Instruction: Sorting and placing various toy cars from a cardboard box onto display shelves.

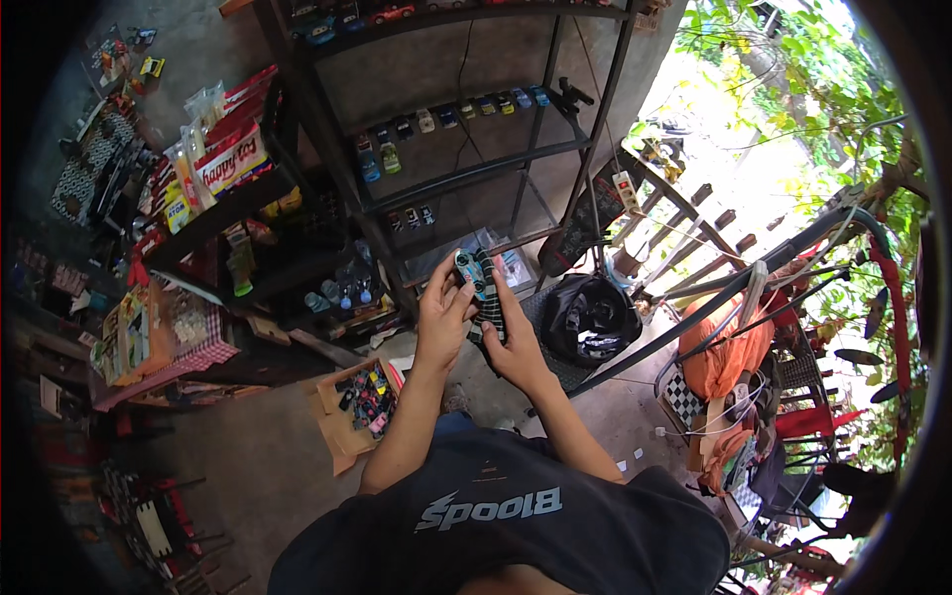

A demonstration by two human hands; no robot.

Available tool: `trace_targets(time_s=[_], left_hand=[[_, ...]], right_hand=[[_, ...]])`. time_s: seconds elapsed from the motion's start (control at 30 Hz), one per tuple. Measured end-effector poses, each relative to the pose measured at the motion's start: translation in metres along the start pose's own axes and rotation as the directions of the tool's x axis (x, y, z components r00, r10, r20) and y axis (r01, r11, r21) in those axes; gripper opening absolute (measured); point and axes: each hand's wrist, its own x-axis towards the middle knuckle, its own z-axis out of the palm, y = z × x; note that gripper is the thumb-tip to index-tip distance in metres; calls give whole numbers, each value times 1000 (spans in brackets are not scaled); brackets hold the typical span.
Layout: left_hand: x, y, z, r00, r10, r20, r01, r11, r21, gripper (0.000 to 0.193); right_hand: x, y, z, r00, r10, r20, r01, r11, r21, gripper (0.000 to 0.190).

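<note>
A light-blue toy car [466,266] is held up in front of me, tilted on its side, with its dark wheels facing right. My left hand [440,316] grips it, the thumb pressed against the car's lower part. My right hand [515,341] holds a dark striped cloth [489,301] up against the car's right side. The fingertips of the right hand are partly hidden behind the cloth. Past both hands stands a dark metal shelf rack [476,165], with a row of toy cars [446,115] on its middle level and three more toy cars [412,217] lower down.
An open cardboard box [336,431] with many small toy cars [368,394] sits on the floor at left. A black bag-lined bin [591,316] stands at right, near a slanting metal bar [669,316]. Packaged snacks [227,167] fill a rack at left; a power strip [626,192] hangs right.
</note>
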Motion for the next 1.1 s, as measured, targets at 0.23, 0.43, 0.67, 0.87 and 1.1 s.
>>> trace_targets(time_s=[0.23,0.43,0.67,0.87,1.1], left_hand=[[27,14,-38,989,-23,143,65,953,-296,46],[34,13,-53,974,-36,225,106,946,-305,46],[57,-25,-47,987,-54,154,111,914,-391,43],[69,-53,-7,962,-159,224,228,918,-325,41],[59,-99,87,946,-207,250,263,941,-214,42]], right_hand=[[34,0,5,988,154,16,-154,986,60,61],[35,19,4,928,358,-98,-327,914,240,51],[28,38,-24,912,389,-127,-373,918,133,50],[5,56,-79,907,322,-272,-352,934,-67,47],[-49,113,-184,859,373,-350,-428,899,-93,48]])
